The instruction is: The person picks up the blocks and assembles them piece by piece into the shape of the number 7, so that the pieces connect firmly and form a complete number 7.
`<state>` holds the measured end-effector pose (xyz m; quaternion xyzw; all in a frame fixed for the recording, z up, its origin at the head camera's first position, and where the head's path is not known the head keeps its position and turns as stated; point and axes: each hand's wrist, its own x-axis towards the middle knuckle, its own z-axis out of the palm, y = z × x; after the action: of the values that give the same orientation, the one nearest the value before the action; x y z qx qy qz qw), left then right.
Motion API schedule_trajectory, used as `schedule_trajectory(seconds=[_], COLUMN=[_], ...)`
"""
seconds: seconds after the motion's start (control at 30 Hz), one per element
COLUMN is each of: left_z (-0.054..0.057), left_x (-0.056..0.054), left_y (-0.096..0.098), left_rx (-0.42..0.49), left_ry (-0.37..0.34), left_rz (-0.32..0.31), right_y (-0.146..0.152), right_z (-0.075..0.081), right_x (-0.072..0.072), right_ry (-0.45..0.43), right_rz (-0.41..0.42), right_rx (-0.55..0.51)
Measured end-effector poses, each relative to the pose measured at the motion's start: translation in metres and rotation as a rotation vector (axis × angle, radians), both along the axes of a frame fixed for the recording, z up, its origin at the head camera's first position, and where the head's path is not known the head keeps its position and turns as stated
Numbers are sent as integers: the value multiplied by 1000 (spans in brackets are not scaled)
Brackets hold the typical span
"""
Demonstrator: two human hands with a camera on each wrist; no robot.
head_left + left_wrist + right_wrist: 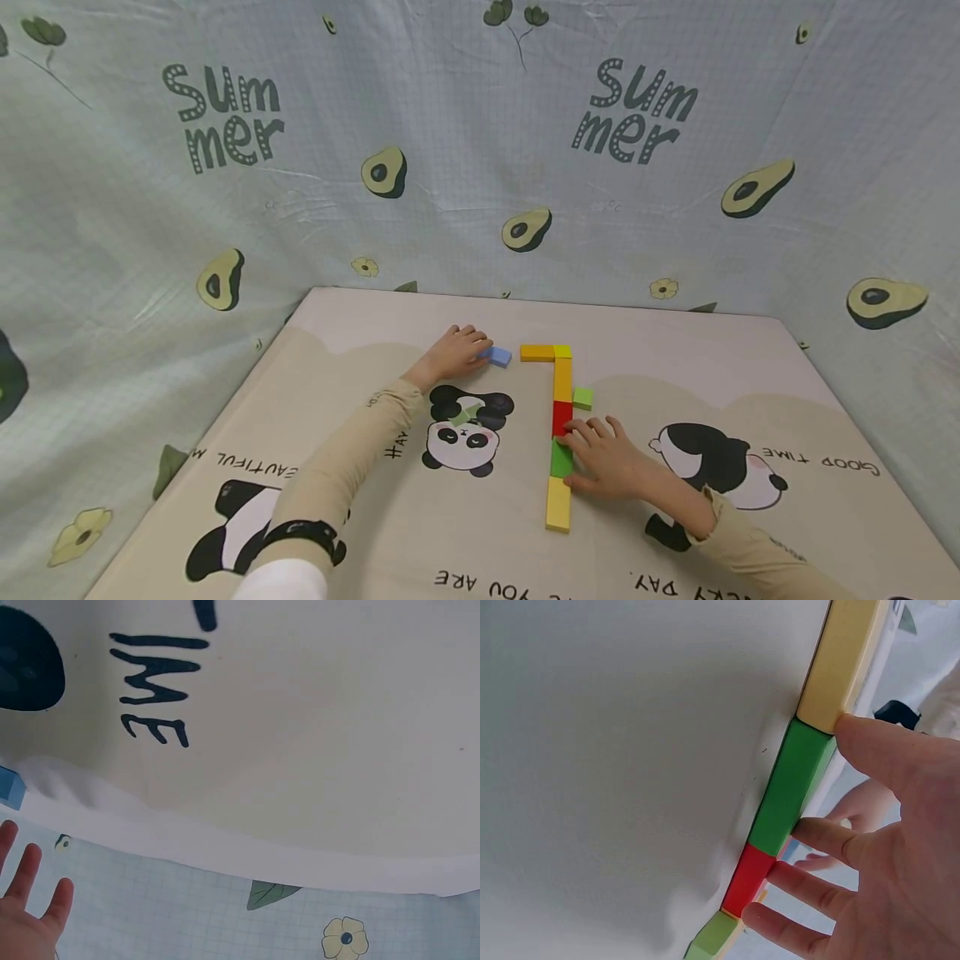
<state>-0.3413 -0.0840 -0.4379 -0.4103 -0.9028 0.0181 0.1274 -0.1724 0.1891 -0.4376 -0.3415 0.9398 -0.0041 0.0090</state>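
A row of wooden blocks runs toward me: an orange block [562,379], a red block [562,417], a green block [561,458] and a yellow block [558,504]. At its far end, a small yellow block [562,352] meets another orange block [537,353] pointing left. My right hand [611,462] touches the row's right side with extended fingers; its thumb [877,746] is by the green-yellow joint. Left of the row, my left hand [456,354] holds one end of a blue block [500,357] between thumb and finger. That contact is out of the left wrist view.
A light green block [592,398] lies against the row's right side, beyond my right hand. The table [360,317] has a panda-print cover. Behind it hangs a pale curtain [450,100] with avocado prints.
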Motion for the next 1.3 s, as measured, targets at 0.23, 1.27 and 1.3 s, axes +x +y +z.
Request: schedule_trajectory(seconds=[0.23, 1.27, 1.3], left_z=[-3, -7, -6], left_x=[-1, -5, -5], left_y=[-3, 8, 8], left_rx=[-20, -43, -41], left_ry=[-22, 34, 32], left_rz=[2, -17, -16], right_y=[-1, 0, 0], right_z=[1, -1, -1], right_x=[1, -1, -1], right_ry=[-10, -19, -23], right_rz=[-12, -22, -24], right_rx=[2, 7, 11])
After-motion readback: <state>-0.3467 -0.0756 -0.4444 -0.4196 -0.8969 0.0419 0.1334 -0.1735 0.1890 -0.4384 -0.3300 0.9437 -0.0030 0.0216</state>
